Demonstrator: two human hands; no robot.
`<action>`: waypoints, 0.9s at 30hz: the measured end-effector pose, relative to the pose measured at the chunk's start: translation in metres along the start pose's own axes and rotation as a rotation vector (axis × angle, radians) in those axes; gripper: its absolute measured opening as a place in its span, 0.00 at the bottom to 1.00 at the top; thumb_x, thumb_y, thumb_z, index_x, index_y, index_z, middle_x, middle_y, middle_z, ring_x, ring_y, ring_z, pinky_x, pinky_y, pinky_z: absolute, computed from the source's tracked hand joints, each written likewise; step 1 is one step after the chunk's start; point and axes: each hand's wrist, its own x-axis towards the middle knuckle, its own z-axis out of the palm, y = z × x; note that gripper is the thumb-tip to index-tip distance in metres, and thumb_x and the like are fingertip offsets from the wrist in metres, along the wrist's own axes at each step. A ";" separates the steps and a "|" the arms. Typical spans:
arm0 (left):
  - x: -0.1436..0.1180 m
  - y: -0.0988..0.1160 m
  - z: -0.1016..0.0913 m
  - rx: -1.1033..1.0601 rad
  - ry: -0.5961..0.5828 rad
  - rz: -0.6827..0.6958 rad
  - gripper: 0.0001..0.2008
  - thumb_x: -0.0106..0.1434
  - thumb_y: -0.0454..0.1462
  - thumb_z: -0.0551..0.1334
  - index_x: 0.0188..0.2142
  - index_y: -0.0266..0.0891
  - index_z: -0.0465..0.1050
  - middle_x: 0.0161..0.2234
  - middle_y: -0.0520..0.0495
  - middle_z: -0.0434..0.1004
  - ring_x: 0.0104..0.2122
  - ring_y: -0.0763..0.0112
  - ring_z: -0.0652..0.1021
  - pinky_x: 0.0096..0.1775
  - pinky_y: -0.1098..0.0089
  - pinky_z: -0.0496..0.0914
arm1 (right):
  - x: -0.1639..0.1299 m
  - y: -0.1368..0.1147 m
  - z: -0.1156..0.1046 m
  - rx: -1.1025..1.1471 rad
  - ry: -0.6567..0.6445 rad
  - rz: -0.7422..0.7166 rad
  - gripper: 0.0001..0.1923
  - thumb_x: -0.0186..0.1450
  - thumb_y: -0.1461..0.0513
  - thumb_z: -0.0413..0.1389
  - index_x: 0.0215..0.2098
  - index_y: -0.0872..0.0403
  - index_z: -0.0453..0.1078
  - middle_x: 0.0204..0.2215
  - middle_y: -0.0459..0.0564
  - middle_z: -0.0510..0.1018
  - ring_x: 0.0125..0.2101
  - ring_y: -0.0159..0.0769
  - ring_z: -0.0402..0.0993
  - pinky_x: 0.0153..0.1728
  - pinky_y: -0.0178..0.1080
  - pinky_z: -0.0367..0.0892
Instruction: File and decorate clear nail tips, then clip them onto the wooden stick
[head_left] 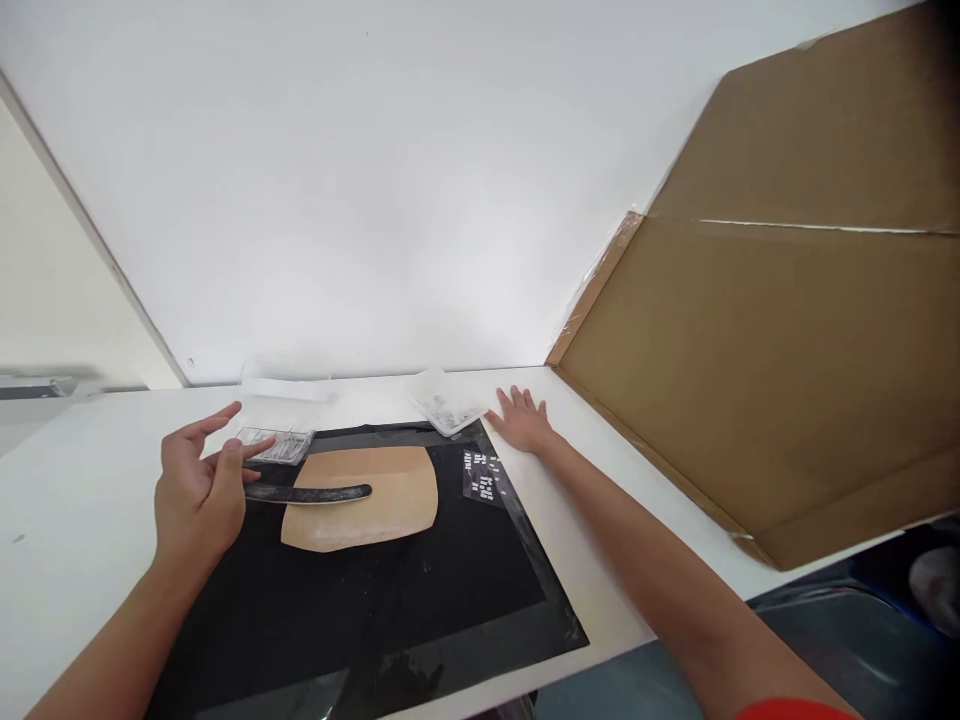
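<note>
Centrally, a tan leather piece point(364, 495) with rounded corners lies flat on a black mat point(420, 600) on the white table point(75, 480). Across its left part rests a dark, slightly curved strip point(311, 493), whose left end meets the left hand point(199, 490); that hand is loosely open, fingers spread, gripping nothing firmly. The right hand point(521, 420) lies flat and open on the table, just beside a clear plastic tray point(445, 403) of small parts. Another clear box point(274, 444) sits behind the left hand. Small white pieces point(484, 477) dot the mat's right side. A cardboard sheet point(765, 350) leans at right.
</note>
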 end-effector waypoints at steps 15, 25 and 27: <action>0.007 -0.027 -0.004 0.141 -0.065 -0.091 0.16 0.66 0.44 0.63 0.49 0.43 0.64 0.27 0.53 0.80 0.35 0.56 0.85 0.28 0.67 0.68 | 0.002 0.011 -0.003 0.035 0.037 -0.014 0.44 0.70 0.33 0.34 0.76 0.42 0.48 0.77 0.52 0.45 0.75 0.57 0.35 0.67 0.71 0.18; 0.010 -0.026 -0.006 0.190 -0.083 -0.077 0.13 0.68 0.46 0.62 0.48 0.45 0.65 0.25 0.57 0.77 0.30 0.62 0.83 0.30 0.68 0.68 | -0.006 0.023 -0.010 0.106 -0.013 -0.087 0.43 0.72 0.36 0.26 0.76 0.44 0.49 0.77 0.49 0.43 0.76 0.51 0.33 0.71 0.66 0.25; 0.009 -0.027 -0.005 0.191 -0.091 -0.062 0.13 0.68 0.46 0.62 0.47 0.45 0.66 0.25 0.57 0.77 0.30 0.62 0.83 0.30 0.68 0.68 | -0.009 0.025 -0.010 0.106 -0.035 -0.120 0.45 0.71 0.33 0.30 0.76 0.45 0.48 0.77 0.50 0.41 0.76 0.51 0.32 0.72 0.64 0.26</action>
